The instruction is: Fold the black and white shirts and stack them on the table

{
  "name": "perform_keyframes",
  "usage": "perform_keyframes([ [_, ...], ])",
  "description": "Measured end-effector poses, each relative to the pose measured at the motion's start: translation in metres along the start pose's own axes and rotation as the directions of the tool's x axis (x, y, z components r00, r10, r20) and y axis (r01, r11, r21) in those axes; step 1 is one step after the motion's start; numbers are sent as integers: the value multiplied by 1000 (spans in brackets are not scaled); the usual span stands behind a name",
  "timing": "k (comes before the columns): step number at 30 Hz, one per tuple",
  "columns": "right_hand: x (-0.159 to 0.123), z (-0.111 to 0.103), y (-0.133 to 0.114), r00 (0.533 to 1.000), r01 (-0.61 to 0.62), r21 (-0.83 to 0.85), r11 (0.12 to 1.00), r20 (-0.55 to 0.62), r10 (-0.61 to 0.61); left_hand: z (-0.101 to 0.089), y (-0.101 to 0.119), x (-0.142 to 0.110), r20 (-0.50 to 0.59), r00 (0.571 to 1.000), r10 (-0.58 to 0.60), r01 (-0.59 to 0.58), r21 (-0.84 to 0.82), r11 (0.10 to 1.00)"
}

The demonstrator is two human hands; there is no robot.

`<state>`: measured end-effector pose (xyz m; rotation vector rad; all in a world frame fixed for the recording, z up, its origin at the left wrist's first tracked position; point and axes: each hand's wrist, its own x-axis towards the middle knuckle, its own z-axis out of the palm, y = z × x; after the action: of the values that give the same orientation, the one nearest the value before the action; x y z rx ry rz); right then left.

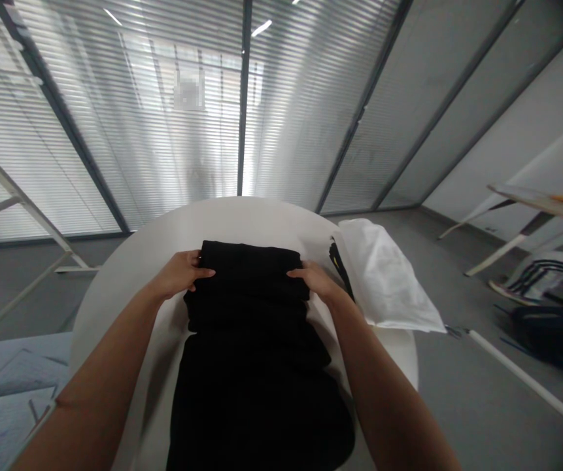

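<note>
From the head view, the left hand (180, 275) and right hand (316, 280) rest open on a black garment (248, 347), fingers lying across its far folded edge, neither visibly gripping. The garment lies centred on the round white worktop (261, 219): its far end is already folded into stacked layers, while its nearer part remains a longer, unfolded length. A white folded cloth (384, 276) lies at the worktop's right edge.
</note>
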<state>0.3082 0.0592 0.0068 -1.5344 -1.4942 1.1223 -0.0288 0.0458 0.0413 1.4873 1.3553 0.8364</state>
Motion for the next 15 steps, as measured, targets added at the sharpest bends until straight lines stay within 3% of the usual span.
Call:
perform_keyframes([
  [5, 9, -1, 4, 987, 83, -198, 977, -118, -108, 2, 1, 1, -47, 998, -52, 44, -153, 987],
  [11, 6, -6, -10, 982, 109, 0, 994, -152, -108, -7, 1, 0, -12, 998, -58, 49, -386, 921],
  [15, -4, -1, -18, 976, 113, 194, 974, -205, -73, -11, 1, -1, -44, 998, -38, 16, -416, 909],
])
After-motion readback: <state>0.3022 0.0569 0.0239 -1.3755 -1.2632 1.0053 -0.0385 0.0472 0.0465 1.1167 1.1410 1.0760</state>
